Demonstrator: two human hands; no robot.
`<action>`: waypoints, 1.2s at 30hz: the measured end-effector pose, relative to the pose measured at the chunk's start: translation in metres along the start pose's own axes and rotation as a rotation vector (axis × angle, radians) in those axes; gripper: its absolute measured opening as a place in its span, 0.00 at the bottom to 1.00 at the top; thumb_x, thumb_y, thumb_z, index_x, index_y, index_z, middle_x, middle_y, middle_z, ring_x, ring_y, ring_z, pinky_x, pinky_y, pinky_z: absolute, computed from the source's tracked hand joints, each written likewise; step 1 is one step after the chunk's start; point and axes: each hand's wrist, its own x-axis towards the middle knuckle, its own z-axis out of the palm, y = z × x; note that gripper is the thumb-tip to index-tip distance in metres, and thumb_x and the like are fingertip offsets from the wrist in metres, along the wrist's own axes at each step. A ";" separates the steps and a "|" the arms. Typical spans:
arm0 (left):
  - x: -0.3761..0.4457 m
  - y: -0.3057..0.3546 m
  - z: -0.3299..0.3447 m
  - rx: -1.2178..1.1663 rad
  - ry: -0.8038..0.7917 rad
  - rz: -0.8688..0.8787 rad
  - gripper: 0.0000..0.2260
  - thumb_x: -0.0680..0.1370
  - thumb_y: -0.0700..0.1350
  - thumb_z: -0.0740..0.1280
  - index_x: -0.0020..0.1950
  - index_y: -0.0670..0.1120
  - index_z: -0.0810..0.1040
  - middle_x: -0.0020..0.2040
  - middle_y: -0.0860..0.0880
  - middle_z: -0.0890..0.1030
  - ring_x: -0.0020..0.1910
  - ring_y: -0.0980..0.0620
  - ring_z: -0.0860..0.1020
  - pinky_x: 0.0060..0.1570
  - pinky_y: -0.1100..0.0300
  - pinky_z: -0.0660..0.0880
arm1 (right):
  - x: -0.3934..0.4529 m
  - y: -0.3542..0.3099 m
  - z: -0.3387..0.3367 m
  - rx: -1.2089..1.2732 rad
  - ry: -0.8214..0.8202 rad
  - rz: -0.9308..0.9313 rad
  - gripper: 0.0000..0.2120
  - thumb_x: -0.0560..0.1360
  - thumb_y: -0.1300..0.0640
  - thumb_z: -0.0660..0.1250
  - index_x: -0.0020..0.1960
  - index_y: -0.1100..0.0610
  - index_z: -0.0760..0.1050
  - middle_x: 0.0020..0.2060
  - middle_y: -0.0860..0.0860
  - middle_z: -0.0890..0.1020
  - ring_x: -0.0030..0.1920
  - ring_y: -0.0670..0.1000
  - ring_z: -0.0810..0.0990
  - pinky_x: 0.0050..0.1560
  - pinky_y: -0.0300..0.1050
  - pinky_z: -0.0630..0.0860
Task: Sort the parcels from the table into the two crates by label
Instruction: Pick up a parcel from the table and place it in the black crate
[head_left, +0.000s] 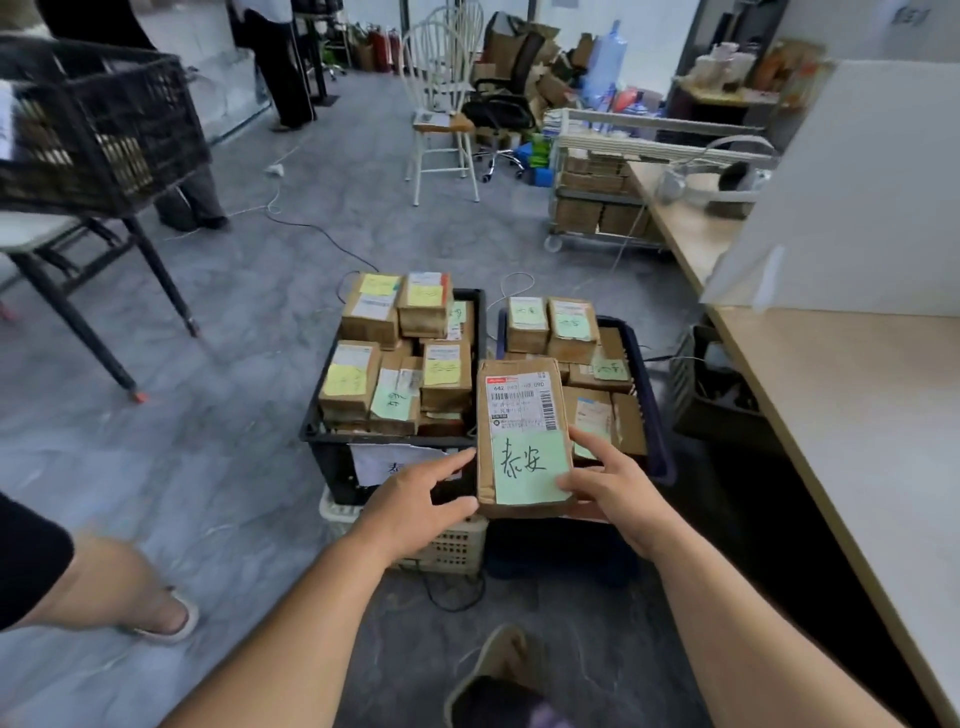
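A brown cardboard parcel (522, 410) with a white shipping label and a green handwritten note is held over the gap between the two crates. My right hand (608, 483) grips its lower right corner, thumb on the green note. My left hand (415, 499) has straight fingers touching the parcel's left edge. The black crate (332, 452) on the left holds several parcels with yellow and green notes. The dark blue crate (657, 415) on the right holds several parcels with green notes.
A wooden table (857, 426) runs along the right. A white basket (452, 545) sits under the black crate. Another black crate (104, 130) stands on a folding table at far left. A white chair (441, 114), a cart of boxes (597, 202) and standing people are behind.
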 end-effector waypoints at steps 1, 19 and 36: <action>0.007 -0.004 -0.004 -0.006 -0.001 -0.010 0.28 0.75 0.54 0.69 0.72 0.66 0.63 0.71 0.59 0.70 0.69 0.58 0.68 0.66 0.56 0.68 | 0.011 -0.002 0.003 0.001 -0.007 -0.005 0.28 0.76 0.67 0.67 0.68 0.42 0.68 0.53 0.53 0.84 0.50 0.54 0.85 0.52 0.52 0.82; 0.168 -0.052 -0.066 -0.039 -0.055 -0.224 0.30 0.76 0.54 0.68 0.74 0.64 0.59 0.73 0.60 0.65 0.70 0.58 0.67 0.67 0.56 0.68 | 0.221 -0.041 0.037 -0.007 -0.132 0.151 0.29 0.77 0.68 0.65 0.74 0.49 0.66 0.50 0.54 0.84 0.47 0.55 0.85 0.43 0.47 0.83; 0.250 -0.149 -0.120 0.142 -0.116 -0.316 0.30 0.80 0.50 0.62 0.78 0.60 0.51 0.71 0.56 0.70 0.60 0.57 0.74 0.56 0.59 0.74 | 0.336 -0.026 0.153 -0.103 -0.117 0.323 0.33 0.78 0.66 0.64 0.77 0.47 0.59 0.57 0.52 0.82 0.50 0.50 0.84 0.49 0.46 0.83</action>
